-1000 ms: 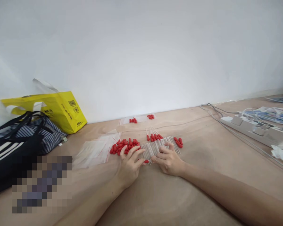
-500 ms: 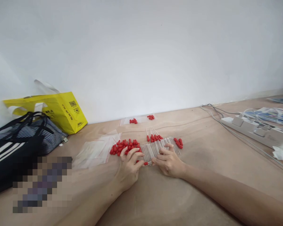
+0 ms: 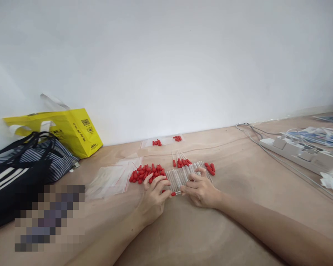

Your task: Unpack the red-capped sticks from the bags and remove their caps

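Note:
My left hand (image 3: pixel 153 199) has its thumb and fingers closed on a red rubber dropper bulb (image 3: pixel 173 194), whose narrow neck shows past the fingertips. My right hand (image 3: pixel 202 190) pinches a clear glass dropper tube (image 3: pixel 178 193), its end at the bulb's neck; whether it is inside cannot be told. Under and beyond my right fingers lies a row of glass tubes (image 3: pixel 177 178). A heap of red bulbs (image 3: pixel 144 173) sits just behind my left hand. Several droppers with bulbs fitted (image 3: pixel 182 162) lie beyond the tubes, and a few red bulbs (image 3: pixel 210 168) rest to their right.
Clear zip bags (image 3: pixel 111 179) lie left of the heap. Another bag (image 3: pixel 168 141) with red bulbs stands out near the wall. At left are a yellow bag (image 3: pixel 80 133) and a dark striped bag (image 3: pixel 62 159); at right, a power strip (image 3: pixel 294 147) with cables.
Both hands have shifted only slightly, keeping their grips. More of the bulb's neck and the tube end shows between them now. The surrounding objects stay where they were.

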`<state>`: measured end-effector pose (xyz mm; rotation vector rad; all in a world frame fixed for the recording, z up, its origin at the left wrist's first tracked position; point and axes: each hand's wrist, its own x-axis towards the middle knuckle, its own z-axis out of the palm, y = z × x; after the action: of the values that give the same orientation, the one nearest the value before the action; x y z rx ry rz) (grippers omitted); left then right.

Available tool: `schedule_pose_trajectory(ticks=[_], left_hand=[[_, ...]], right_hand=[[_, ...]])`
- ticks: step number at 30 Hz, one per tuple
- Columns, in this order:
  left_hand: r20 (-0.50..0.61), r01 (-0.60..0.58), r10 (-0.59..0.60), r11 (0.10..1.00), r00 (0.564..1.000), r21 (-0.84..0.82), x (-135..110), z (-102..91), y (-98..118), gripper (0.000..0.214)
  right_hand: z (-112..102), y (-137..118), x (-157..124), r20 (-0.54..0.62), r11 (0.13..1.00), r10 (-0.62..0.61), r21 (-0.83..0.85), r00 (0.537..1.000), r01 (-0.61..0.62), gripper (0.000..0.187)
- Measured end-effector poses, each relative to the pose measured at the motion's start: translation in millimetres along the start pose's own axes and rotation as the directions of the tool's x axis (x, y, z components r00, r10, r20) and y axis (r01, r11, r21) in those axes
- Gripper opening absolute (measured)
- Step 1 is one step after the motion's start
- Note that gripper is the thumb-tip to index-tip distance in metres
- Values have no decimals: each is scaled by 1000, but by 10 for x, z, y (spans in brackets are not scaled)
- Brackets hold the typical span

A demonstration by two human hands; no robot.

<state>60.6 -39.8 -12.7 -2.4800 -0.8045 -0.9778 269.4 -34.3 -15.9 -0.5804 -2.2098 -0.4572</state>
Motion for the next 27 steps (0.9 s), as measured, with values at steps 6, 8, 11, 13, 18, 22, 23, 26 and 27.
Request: schedule_pose_trajectory(ticks=[6, 8, 11, 13, 18, 22, 23, 26, 27], left_hand=[[0, -18, 18, 1000, 1000, -20, 10, 3, 7, 19], [14, -12, 12, 999, 1000, -30, -2, -34, -23, 20], [-2, 70, -70, 997, 998, -17, -26, -120, -83, 22], [-15, 135, -135, 991, 991, -1, -33, -163, -103, 20], [20, 233, -233, 971, 972, -56, 0, -149, -151, 20], [17, 460, -460, 885, 888, -75, 95, -162, -392, 25], [58, 524, -522, 850, 851, -44, 139, -180, -480, 26], [280, 690, -689, 715, 668, 113, 316, -223, -762, 29], [312, 711, -714, 688, 627, 144, 379, -222, -854, 30]], right_hand=[[-29, 28, 5, 34, 1000, -18, -5, 999, 18, 14], [-72, 74, -25, 36, 1000, -8, 7, 999, 8, 17], [-184, 232, -110, 9, 992, 122, -20, 992, -122, 22], [-253, 367, -163, 6, 957, 283, -74, 959, -282, 21], [-251, 580, -208, 84, 786, 619, -70, 781, -615, 27], [-181, 590, -213, 196, 668, 742, -149, 641, -729, 27], [-169, 578, -209, 210, 657, 753, -183, 623, -732, 27], [-147, 526, -185, 228, 630, 777, -295, 587, -719, 26], [-141, 508, -176, 232, 619, 785, -336, 575, -710, 26]])
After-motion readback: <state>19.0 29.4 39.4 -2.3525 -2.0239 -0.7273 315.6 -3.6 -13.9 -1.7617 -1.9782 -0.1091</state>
